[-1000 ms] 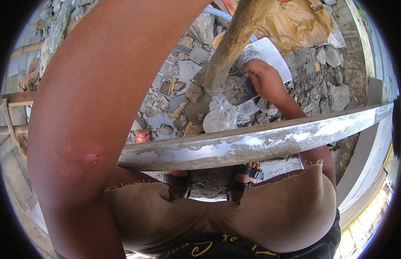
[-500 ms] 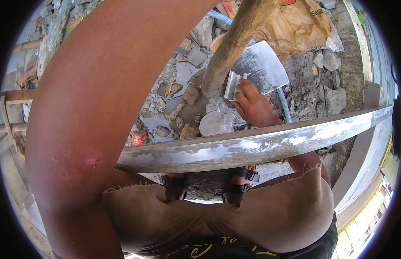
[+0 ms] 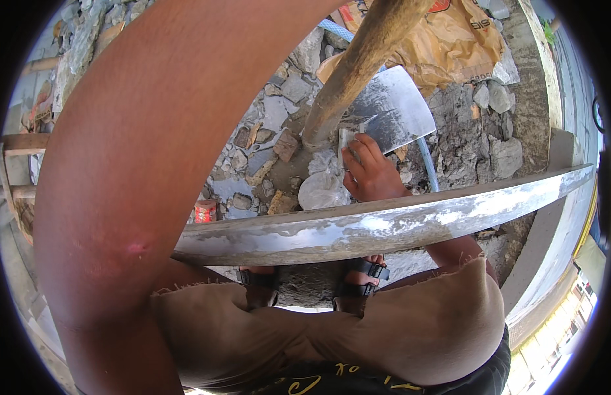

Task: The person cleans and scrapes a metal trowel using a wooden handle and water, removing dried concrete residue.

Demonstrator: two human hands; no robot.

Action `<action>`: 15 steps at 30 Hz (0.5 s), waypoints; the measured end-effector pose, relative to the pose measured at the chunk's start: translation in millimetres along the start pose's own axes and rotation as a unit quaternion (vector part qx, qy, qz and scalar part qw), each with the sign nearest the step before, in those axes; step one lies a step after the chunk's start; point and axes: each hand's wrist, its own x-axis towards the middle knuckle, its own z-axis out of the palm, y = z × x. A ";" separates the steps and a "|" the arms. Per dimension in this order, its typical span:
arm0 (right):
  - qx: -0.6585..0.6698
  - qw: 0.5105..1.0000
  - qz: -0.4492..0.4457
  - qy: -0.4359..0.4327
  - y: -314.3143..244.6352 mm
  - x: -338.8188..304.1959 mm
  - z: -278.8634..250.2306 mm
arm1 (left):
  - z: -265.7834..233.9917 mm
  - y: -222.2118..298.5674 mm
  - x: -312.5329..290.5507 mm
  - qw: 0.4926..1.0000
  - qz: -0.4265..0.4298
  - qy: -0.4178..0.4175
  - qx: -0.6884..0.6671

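Note:
My right hand point(image 3: 374, 172) reaches under a long grey-white beam, its fingers curled over a small pale grey metal piece with a straight edge point(image 3: 345, 139). How the fingers grip it and what lies underneath is partly hidden. Just beyond it lies a wide grey metal blade point(image 3: 394, 108), like a shovel's, streaked dark and pale. A rough wooden pole point(image 3: 338, 92) stands right beside the piece, its foot in the rubble. Close to the hand rests crumpled clear plastic point(image 3: 322, 184). My left arm point(image 3: 134, 164) stretches up across the left side; its hand is beyond the upper edge.
The beam point(image 3: 384, 224) crosses in front of my knees. Broken stones point(image 3: 287, 145) cover the ground, with a torn brown paper sack point(image 3: 450, 46) at far right. A blue hose point(image 3: 428, 164) runs below the blade. A small red packet point(image 3: 205, 210) lies at left.
My right hand has shifted slightly left and nearer me with the metal piece, which now shows less of its face. The left arm stays raised.

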 end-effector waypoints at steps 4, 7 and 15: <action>-0.074 0.996 0.032 0.034 5.4 -5.2 8.5 | -8.0 -1.4 1.9 0.998 0.016 -0.053 -0.027; -0.108 0.993 0.029 0.037 12.4 -8.8 12.4 | -6.4 -3.4 2.3 0.994 0.093 -0.048 0.025; -0.217 0.976 -0.001 0.020 6.5 -4.2 21.0 | 19.2 18.7 4.9 0.937 0.035 -0.007 0.349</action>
